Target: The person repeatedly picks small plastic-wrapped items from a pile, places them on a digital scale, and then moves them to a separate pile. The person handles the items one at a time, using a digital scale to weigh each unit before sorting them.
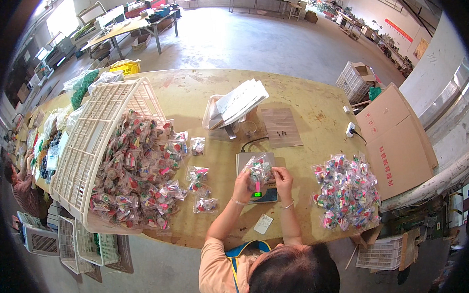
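Observation:
Both hands hold a clear plastic bag of small colourful parts (258, 169) over a digital scale (241, 160) with a lit green display. My left hand (242, 188) grips the bag's left side. At its right edge, the fingers of my right hand (284, 182) pinch the plastic. Left of the scale lie several similar small bags (205, 205). Beyond them a big heap of filled bags (135, 170) spills from a tipped cream plastic crate (99, 113). Another pile of filled bags (346, 192) lies to the right. Near my forearms is a small written card (263, 223).
Behind the scale stands a clear bin (209, 116) holding papers (240, 101). Beside it, small dark pieces (282, 134) rest on a flat plastic bag (282, 119). A cardboard box (395, 139) and a plugged-in power adapter (350, 129) sit at right. Another person (26, 191) works far left.

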Demonstrator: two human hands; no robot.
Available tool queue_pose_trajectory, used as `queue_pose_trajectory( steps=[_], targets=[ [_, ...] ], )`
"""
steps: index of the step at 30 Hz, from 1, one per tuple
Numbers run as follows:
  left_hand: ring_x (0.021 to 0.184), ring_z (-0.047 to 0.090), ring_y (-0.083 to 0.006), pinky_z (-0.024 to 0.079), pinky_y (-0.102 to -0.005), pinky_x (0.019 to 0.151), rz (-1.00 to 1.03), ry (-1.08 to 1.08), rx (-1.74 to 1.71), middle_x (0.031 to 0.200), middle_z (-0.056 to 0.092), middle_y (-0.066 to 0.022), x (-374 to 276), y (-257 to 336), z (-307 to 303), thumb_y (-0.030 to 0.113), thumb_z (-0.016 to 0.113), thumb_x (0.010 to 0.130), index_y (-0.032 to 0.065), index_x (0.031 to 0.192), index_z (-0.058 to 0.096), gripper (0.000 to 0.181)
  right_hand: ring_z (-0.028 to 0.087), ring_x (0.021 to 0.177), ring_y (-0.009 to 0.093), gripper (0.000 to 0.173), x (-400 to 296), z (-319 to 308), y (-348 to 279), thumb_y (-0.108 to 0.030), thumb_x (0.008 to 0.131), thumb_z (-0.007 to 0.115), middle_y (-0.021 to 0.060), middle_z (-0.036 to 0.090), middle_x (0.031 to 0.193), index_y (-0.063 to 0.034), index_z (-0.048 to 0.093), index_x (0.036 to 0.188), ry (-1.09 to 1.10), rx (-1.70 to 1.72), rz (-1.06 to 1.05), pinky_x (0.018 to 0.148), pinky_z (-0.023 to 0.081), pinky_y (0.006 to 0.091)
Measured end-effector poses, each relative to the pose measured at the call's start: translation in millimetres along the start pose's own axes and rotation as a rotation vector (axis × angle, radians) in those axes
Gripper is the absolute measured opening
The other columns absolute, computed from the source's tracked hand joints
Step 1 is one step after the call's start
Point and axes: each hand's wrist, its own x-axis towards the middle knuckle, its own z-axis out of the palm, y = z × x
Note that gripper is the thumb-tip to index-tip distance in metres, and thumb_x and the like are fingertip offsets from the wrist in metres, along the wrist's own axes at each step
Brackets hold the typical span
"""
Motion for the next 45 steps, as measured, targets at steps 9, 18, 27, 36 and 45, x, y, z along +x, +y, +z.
queue_pose_trajectory(
  steps=[9,18,27,36,45],
  targets=[
    [0.098,0.073,-0.0257,0.063,-0.0453,0.078,0.251,0.178,-0.248,0.11,0.074,-0.0104,3,41,-27,0.026,0.049,0.112,0.005,0.126,0.062,0.028,0.066,0.08,0.011,0.016,8,-1,25,0.006,0.098,0.063,0.0059,0.069,0.102,0.0019,0.075,0.108,-0.168,-0.06,0.143,0.068,0.054,0.0244],
    [0.097,0.074,-0.0275,0.063,-0.0448,0.077,0.363,0.12,-0.173,0.113,0.074,-0.0126,-17,70,-13,0.013,0.053,0.106,0.0036,0.126,0.061,0.023,0.065,0.079,0.013,0.026,15,-22,7,-0.003,0.095,0.072,0.0087,0.068,0.126,-0.004,0.072,0.12,0.146,-0.414,-0.178,0.062,0.052,0.0262],
    [0.062,0.055,-0.0035,0.047,-0.0209,0.055,0.476,0.074,-0.04,0.092,0.073,-0.0014,-16,71,-24,0.009,0.065,0.104,0.0058,0.111,0.066,0.008,0.059,0.076,0.008,0.022,10,-37,-8,0.001,0.092,0.072,0.0082,0.07,0.123,-0.0037,0.073,0.113,0.17,-0.27,-0.195,0.062,0.048,0.0212],
    [0.065,0.057,-0.0028,0.045,-0.0187,0.054,0.479,0.174,0.02,0.091,0.071,0.0017,-12,62,-24,0.01,0.067,0.104,0.0072,0.105,0.066,0.003,0.066,0.11,0.03,0.025,8,-17,-12,-0.005,0.091,0.075,0.0151,0.068,0.129,-0.0029,0.073,0.115,0.001,-0.47,-0.266,0.089,0.056,0.0383],
    [0.059,0.053,-0.0019,0.039,-0.0196,0.048,0.416,0.185,0.144,0.085,0.068,0.004,-5,49,-22,0.013,0.07,0.103,0.0083,0.102,0.067,0.006,0.057,0.132,0.031,0.034,2,18,3,-0.017,0.09,0.075,0.0127,0.067,0.135,-0.0081,0.07,0.122,-0.195,-0.747,-0.271,0.116,0.039,0.0494]
  ],
)
